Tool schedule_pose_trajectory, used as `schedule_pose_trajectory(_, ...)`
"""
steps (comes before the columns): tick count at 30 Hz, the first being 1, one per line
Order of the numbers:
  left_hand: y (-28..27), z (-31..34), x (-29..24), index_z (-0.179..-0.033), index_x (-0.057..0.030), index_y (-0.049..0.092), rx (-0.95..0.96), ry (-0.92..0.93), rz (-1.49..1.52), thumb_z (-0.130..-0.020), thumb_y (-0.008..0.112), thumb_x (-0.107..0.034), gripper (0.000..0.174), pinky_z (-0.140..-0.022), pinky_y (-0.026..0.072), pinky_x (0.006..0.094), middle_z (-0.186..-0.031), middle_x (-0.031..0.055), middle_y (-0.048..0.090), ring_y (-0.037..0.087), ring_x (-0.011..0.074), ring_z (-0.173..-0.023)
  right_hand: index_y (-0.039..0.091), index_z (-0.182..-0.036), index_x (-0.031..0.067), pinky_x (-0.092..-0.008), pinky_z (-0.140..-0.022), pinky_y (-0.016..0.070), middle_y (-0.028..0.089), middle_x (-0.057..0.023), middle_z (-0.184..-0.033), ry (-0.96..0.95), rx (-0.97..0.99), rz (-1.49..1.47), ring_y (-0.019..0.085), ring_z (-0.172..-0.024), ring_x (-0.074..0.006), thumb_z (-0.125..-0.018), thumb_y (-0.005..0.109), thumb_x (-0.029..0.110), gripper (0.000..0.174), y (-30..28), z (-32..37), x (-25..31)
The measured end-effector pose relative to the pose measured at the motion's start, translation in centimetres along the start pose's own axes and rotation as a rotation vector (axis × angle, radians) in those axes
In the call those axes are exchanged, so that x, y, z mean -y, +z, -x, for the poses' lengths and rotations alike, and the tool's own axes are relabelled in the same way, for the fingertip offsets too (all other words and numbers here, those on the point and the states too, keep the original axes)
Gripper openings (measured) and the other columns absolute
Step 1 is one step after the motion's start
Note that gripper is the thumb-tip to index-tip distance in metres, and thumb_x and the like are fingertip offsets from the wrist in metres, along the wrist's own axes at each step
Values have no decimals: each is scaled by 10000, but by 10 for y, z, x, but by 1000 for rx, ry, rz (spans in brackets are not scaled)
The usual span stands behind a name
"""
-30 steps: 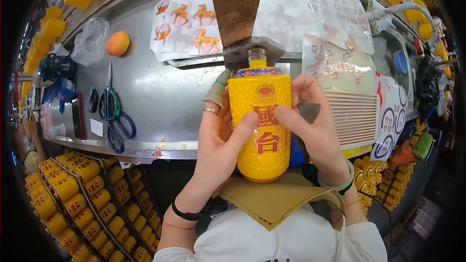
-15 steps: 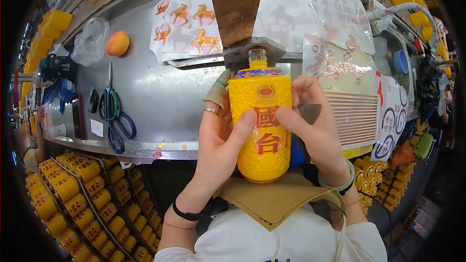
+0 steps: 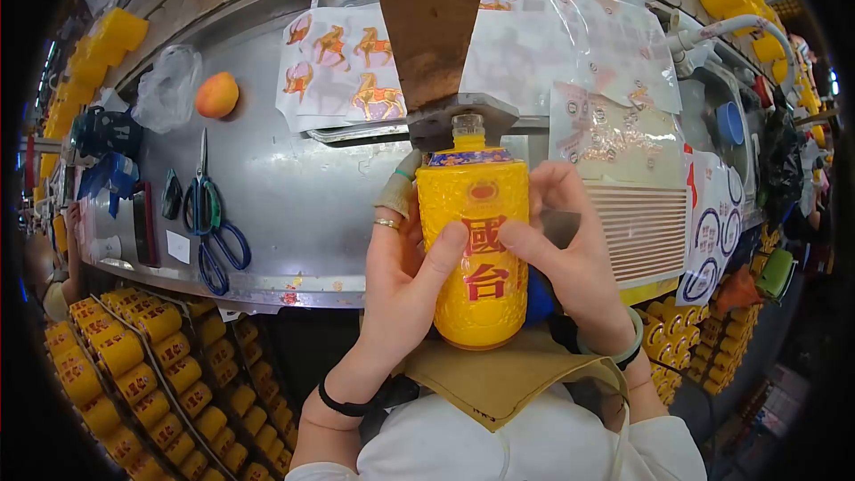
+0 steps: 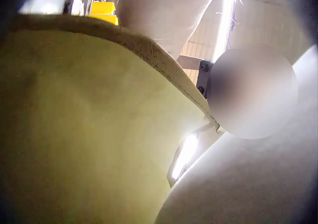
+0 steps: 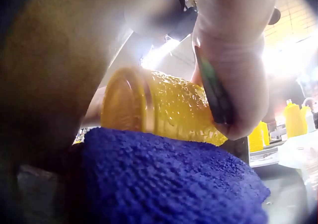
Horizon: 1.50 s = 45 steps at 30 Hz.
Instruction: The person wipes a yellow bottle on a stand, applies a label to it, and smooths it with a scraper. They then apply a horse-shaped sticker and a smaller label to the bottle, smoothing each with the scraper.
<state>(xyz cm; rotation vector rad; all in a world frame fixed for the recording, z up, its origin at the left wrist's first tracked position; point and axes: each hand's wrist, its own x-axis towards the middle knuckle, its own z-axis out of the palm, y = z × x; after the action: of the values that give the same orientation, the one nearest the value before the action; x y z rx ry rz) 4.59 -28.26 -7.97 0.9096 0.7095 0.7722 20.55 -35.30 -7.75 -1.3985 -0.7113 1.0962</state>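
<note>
A yellow embossed bottle (image 3: 472,254) with red characters lies with its clear glass neck pointing away, against a metal block (image 3: 427,125) at the end of a brown bar. On its left side my left hand (image 3: 396,272) grips it, the thumb on the lower part of the first character; a cloth cover wraps one finger. From the right, my right hand (image 3: 574,267) holds the bottle, its thumb also on the printed front. A blue towel (image 5: 169,179) sits under the bottle in the right wrist view. Apron and sleeve fill the left wrist view.
Horse decal sheets (image 3: 343,62) and clear label sheets (image 3: 614,125) lie at the back. Scissors (image 3: 209,214), a peach (image 3: 217,94) and a plastic bag (image 3: 167,85) are on the metal table (image 3: 294,178). Crated yellow bottles (image 3: 134,374) stand below left.
The head view has tilted, so the scene sits slightly lower. Yellow bottles along the far rail have shifted to the right. Both hands keep the same hold on the bottle.
</note>
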Motion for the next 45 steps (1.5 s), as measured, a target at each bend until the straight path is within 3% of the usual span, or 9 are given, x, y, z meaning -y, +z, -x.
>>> schedule_pose_trajectory(19, 1, 2, 1, -1581, -2, 241, -4, -4, -1, -1004, 631, -47, 699, -1150, 388, 387, -1515, 156, 435, 468, 231, -1385, 518, -1159, 68, -212, -703, 341, 516, 49, -925, 19, 1, -16, 391, -790, -45, -888, 809, 148, 405, 2, 0, 4)
schedule_pose_trajectory(25, 0, 2, 1, -1588, 1, 227, 8, 14, -33, -1012, 621, -54, 700, -1156, 378, 384, -1530, 152, 421, 464, 235, -1390, 519, -1170, 68, -212, -709, 339, 473, 50, -910, -6, -8, -24, 386, -793, -52, -886, 809, 151, 414, 0, 0, -2)
schedule_pose_trajectory(27, 0, 0, -1, -1597, -3, 222, -32, -36, 94, -1020, 608, -58, 696, -1163, 371, 384, -1538, 153, 417, 458, 236, -1398, 523, -1167, 68, -211, -711, 339, 455, 50, -902, 24, 10, -67, 383, -791, -54, -887, 806, 147, 406, -1, -1, 2)
schedule_pose_trajectory(45, 2, -1, -2, -1602, -3, 219, -11, -13, 28, -1017, 569, -24, 682, -1178, 354, 388, -1538, 161, 417, 446, 239, -1411, 528, -1142, 61, -214, -720, 361, 452, 39, -893, -2, 1, 16, 400, -788, -58, -886, 800, 142, 383, -2, -8, 11)
